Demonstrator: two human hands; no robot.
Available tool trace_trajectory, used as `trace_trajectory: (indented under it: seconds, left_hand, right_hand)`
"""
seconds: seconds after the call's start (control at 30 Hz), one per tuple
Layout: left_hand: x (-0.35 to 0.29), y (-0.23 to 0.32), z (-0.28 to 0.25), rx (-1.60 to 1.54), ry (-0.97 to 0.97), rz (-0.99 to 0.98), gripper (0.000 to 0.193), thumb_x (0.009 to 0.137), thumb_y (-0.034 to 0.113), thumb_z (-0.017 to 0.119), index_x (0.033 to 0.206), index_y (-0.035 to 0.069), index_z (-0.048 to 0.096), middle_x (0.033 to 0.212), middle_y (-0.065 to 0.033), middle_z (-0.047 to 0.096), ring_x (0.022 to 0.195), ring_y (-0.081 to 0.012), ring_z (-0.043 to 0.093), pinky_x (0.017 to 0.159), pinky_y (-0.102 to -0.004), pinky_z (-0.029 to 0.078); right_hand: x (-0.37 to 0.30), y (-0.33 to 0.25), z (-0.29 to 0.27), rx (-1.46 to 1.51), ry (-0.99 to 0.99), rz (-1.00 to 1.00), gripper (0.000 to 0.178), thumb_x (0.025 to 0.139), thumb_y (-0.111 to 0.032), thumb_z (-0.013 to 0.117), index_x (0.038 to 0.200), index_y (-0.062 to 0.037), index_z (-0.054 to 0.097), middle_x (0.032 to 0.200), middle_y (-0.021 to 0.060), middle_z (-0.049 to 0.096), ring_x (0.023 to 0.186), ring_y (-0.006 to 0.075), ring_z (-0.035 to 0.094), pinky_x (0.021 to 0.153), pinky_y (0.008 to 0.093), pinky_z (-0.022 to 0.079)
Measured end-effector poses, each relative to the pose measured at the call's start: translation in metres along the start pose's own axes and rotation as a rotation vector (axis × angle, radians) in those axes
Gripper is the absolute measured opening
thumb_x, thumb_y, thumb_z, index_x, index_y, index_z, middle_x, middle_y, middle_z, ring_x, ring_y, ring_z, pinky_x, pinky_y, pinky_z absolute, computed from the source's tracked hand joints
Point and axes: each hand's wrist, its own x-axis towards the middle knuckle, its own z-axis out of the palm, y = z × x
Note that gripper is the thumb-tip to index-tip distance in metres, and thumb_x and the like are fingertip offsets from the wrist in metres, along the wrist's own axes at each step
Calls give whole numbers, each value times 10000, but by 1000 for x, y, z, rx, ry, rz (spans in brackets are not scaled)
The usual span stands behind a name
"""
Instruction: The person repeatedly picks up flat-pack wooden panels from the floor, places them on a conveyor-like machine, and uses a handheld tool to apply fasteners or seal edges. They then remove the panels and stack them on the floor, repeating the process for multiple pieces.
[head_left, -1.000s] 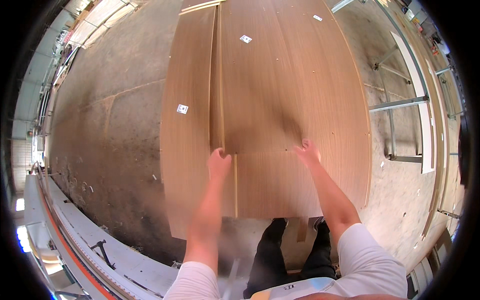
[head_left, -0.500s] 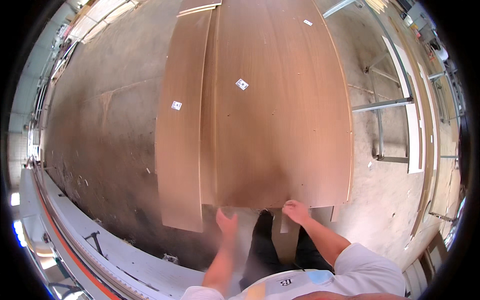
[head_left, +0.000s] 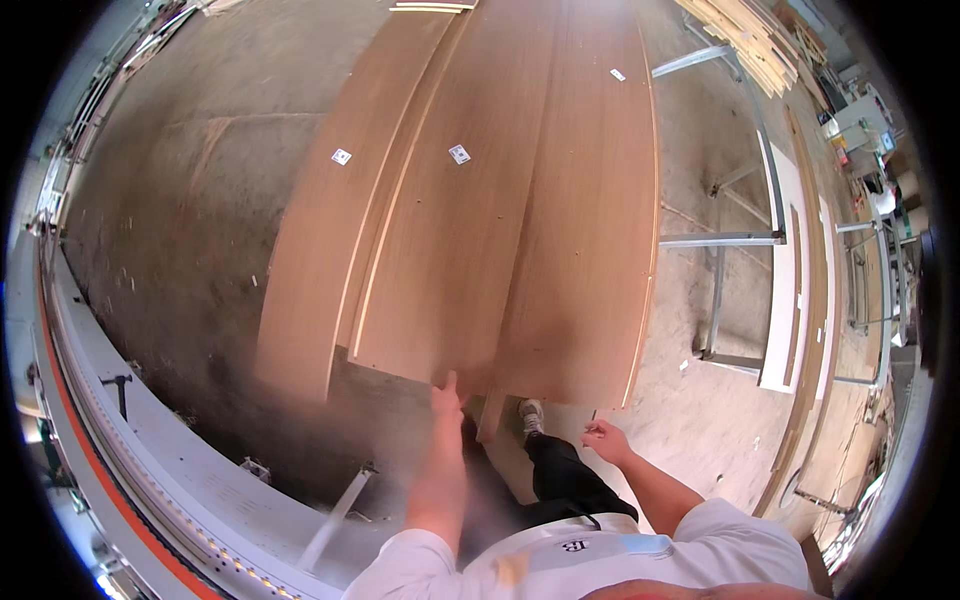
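Long brown wood-grain panels run away from me side by side. My left hand [head_left: 447,394] is at the near edge of the middle panel [head_left: 440,260], thumb up over the edge and fingers closed on it. A dark seam divides that panel from the right panel [head_left: 585,250]. My right hand [head_left: 605,440] is off the boards, just below the right panel's near corner. Its fingers are curled, and a thin dark thing sticks up from them, too small to name. A narrower left panel [head_left: 320,230] lies beyond a stepped strip.
Narrow wood strips [head_left: 430,8] lie at the stack's far end. A metal frame [head_left: 720,240] stands at the right, near long leaning boards [head_left: 800,300]. A grey machine bed [head_left: 180,440] with an orange stripe curves along the left. A wood piece [head_left: 491,415] juts out under the panels.
The middle panel's near end has swung left, and a seam now shows between it and the right panel. My right hand has left the board edge. My view has turned.
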Motion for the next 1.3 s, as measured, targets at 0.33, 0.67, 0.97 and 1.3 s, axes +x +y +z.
trace_trajectory:
  seconds: [0.33, 0.67, 0.97, 1.3]
  left_hand:
    - [-142, -58, -19, -130, 44, 11, 355, 892, 261, 781, 1070, 63, 546, 955, -62, 633, 736, -186, 620, 540, -351, 556]
    - [-378, -54, -190, -94, 220, 136, 394, 890, 271, 756, 1125, -12, 613, 902, -65, 626, 681, -140, 608, 531, -290, 549]
    - [-562, -102, -368, -178, 543, 242, 290, 897, 307, 734, 936, 25, 681, 724, 8, 568, 616, -92, 548, 512, -246, 431]
    - [-646, -209, -528, 206, 959, 274, 363, 875, 322, 690, 1044, 2, 701, 895, -127, 711, 827, -267, 677, 773, -369, 514]
  right_hand:
    - [0, -5, -78, -387, 27, -186, 383, 845, -314, 710, 1081, -14, 685, 835, 97, 736, 810, 184, 714, 762, 329, 551]
    - [13, -145, -64, -120, -251, -335, 256, 930, -275, 654, 1085, -72, 666, 934, 33, 684, 807, 157, 659, 693, 297, 517]
    - [-114, -163, 54, 148, -465, 12, 540, 937, -550, 597, 1282, -136, 561, 1149, 20, 678, 1013, 158, 628, 829, 346, 511]
    - [-243, -55, 185, 102, -586, 265, 550, 886, -570, 634, 1270, -187, 544, 1143, 6, 634, 1037, 190, 597, 893, 377, 468]
